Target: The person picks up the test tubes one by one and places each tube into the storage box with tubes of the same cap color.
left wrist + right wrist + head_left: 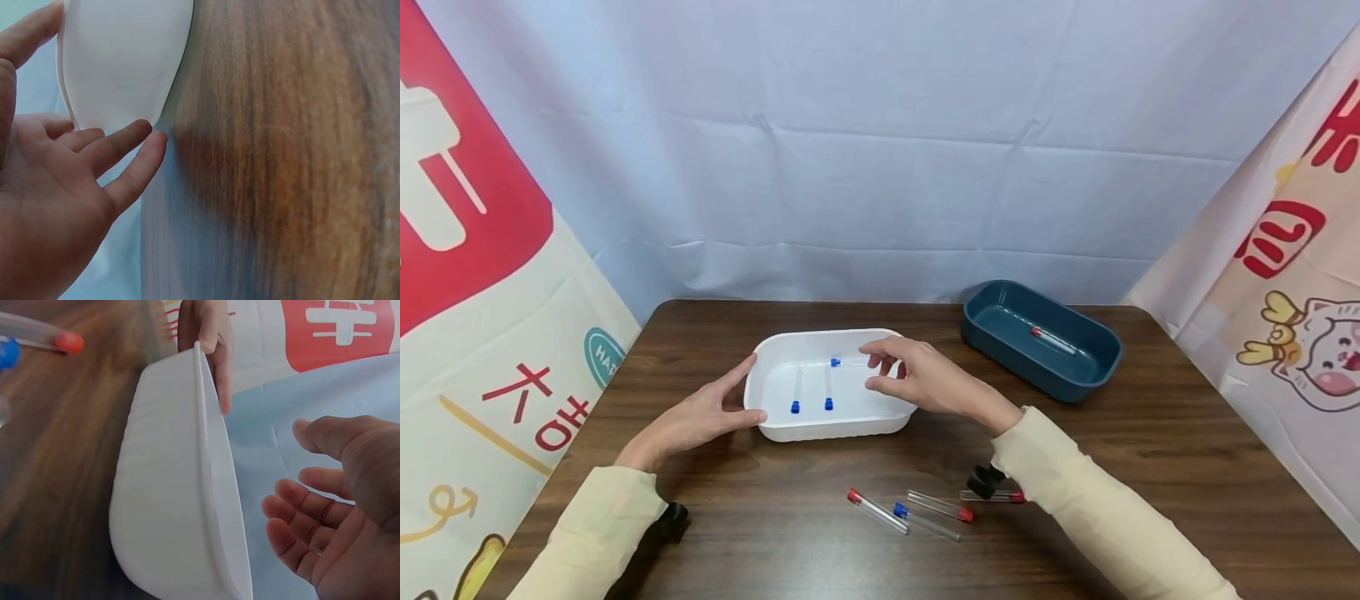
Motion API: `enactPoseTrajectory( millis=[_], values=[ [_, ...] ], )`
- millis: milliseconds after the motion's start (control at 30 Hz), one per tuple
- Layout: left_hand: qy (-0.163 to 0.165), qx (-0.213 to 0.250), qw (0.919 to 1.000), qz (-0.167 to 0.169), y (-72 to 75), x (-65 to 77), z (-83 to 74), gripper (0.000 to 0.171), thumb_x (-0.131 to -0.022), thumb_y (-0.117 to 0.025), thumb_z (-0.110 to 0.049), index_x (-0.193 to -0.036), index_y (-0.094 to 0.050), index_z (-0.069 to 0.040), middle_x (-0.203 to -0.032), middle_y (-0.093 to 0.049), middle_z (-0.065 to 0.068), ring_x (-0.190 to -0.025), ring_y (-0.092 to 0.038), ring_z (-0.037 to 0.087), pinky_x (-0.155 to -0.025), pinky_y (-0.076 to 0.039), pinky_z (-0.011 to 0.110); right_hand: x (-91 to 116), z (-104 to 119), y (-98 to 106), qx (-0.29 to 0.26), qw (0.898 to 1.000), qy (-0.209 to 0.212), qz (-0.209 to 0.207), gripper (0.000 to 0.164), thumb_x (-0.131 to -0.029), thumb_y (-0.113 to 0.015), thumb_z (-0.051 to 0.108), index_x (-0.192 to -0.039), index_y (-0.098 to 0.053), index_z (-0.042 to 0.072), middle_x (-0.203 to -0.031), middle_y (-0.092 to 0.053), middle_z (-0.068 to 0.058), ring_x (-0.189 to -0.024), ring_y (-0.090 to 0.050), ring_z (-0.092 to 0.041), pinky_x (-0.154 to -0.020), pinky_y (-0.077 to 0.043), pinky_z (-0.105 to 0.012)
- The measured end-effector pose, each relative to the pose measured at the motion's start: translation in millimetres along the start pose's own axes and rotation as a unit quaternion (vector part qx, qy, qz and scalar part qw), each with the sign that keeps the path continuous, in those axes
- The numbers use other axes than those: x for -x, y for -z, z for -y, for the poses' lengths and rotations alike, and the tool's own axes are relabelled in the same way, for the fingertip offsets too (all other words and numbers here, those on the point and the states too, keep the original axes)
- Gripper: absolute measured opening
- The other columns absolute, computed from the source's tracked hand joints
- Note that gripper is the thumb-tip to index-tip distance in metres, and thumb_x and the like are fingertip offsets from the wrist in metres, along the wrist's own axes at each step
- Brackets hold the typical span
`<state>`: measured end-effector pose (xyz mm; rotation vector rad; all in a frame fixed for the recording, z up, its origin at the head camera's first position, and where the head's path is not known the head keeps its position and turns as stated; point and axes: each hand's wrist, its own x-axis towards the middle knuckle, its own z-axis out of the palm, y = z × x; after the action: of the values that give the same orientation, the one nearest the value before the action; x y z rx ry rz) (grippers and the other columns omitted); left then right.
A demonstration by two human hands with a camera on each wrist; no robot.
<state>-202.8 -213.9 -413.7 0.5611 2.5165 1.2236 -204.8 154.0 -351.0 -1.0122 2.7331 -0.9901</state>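
A white plastic tray (831, 430) stands on the table with three blue-capped test tubes inside. Two tubes lie lengthwise to me, their blue caps (795, 407) at the near end; another, with its blue cap (835, 362) pointing left, lies near the back wall, partly hidden by my right hand. My left hand (703, 414) holds the tray's left end, thumb on the near corner of the rim and fingers against the end wall. My right hand (928, 377) hovers over the tray's right side, fingers loosely bent and thumb apart, nothing between them in the right wrist view.
A dark blue tray (1037, 372) with one red-capped tube (1054, 340) stands at the back right. Several test tubes lie on the near table, including a red-capped tube (880, 513) and a blue-capped tube (928, 522); another red-capped tube (992, 497) lies by my right sleeve.
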Motion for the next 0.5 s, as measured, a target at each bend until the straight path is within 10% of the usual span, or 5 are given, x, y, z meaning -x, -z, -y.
enactPoseTrajectory(
  millis=[233, 500],
  values=[
    [-0.001, -0.002, 1.0, -0.003, -0.7, -0.1, 0.9, 0.099, -0.097, -0.073, -0.041, -0.168, -0.009, -0.018, -0.169, -0.019, 0.02, -0.142, -0.043, 0.039, -0.111, -0.038, 0.06, 29.4, 2.6, -1.6, -0.029, 0.999, 0.008, -0.026, 0.042, -0.097, -0.075, 0.019, -0.137, -0.065, 0.006, -0.109, -0.069, -0.004, -0.096, -0.061, -0.015, -0.085, -0.056, -0.044],
    [0.002, -0.009, 1.0, -0.002, -0.3, 0.5, 0.8, 0.099, -0.097, -0.073, -0.043, -0.168, -0.009, -0.018, -0.169, -0.017, 0.02, -0.141, -0.045, 0.04, -0.109, -0.04, 0.06, 65.8, 3.3, -7.0, -0.038, 0.999, -0.005, -0.038, 0.032, -0.098, -0.073, 0.017, -0.129, -0.069, 0.009, -0.102, -0.068, 0.007, -0.087, -0.06, -0.011, -0.073, -0.054, -0.029]
  ],
)
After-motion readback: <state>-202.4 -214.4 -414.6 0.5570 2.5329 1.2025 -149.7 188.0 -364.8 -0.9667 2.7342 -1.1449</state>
